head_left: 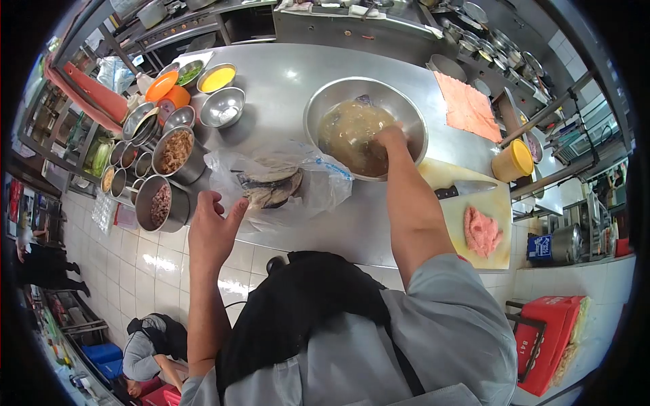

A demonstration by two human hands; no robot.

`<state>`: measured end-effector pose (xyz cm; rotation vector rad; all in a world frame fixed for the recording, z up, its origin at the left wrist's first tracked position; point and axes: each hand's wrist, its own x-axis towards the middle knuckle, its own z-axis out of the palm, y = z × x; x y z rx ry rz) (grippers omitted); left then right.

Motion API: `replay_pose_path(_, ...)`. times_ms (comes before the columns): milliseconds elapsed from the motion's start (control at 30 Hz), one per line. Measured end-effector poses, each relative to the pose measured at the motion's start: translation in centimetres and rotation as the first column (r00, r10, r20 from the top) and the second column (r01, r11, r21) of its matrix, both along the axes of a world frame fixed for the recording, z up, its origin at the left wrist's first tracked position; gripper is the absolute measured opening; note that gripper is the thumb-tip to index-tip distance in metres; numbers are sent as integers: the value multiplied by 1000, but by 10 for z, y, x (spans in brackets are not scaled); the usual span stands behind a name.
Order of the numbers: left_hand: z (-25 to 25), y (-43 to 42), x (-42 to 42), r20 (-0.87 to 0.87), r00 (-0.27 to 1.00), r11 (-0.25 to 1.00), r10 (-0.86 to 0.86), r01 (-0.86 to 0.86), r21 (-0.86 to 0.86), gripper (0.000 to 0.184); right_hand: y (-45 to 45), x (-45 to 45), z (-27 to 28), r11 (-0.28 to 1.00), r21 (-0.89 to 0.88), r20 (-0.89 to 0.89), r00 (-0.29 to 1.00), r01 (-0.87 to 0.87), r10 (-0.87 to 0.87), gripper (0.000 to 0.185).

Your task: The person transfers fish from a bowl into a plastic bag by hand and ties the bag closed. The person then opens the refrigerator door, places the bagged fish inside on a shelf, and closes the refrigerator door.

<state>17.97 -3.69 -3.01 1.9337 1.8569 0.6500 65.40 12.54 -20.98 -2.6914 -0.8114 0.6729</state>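
Observation:
My right hand (391, 138) reaches into a large steel bowl (313, 101) of cloudy brownish water (352, 132). Its fingers are under or behind the surface, so I cannot see whether they hold anything. A dark piece (364, 99) pokes out of the water at the bowl's far side. My left hand (211, 229) hovers at the table's near edge, thumb apart from loosely bent fingers, with nothing in it. Beside it lies an opened clear plastic bag (325, 177) with grey, dark-edged pieces that look like fish (271, 187) on it.
A knife (467, 189) and a pink cloth (481, 231) lie on a cutting board (440, 172) at right. Another cloth (467, 101) and a yellow-lidded tub (512, 161) are beyond. Left stand pots of chopped food (161, 206) and several steel bowls (223, 107). A person (145, 352) is behind, lower left.

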Motion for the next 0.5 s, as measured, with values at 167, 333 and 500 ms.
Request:
replay_pose_path(167, -10, 7, 6, -59, 998, 974, 21, -7, 227, 61, 26, 30, -79, 902, 396, -56, 985, 170, -160, 74)
replay_pose_path(333, -24, 31, 21, -207, 975, 857, 83, 36, 514, 47, 27, 28, -40, 934, 336, -115, 980, -118, 165, 40)
replay_pose_path(500, -25, 33, 5, 577, 816, 988, -34, -58, 141, 20, -16, 18, 67, 886, 339, 121, 948, -317, 293, 36)
